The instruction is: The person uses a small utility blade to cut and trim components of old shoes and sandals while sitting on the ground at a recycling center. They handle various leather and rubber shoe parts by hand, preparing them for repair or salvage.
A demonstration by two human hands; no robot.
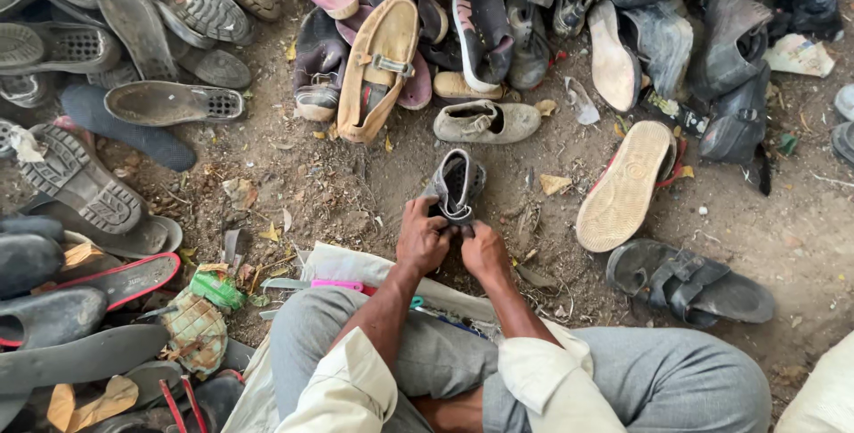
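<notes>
I sit on the ground with my knees in grey trousers spread apart. Both hands hold a small worn grey shoe upright over the dirt in front of me. My left hand grips the shoe's near left side. My right hand pinches its lower edge from the right. The shoe's opening faces up toward me and its inside looks dark.
Piles of old shoes and loose soles ring the dirt patch: a tan loafer, a beige sole, black sandals, dark soles at left. A white sheet with small tools lies by my knees.
</notes>
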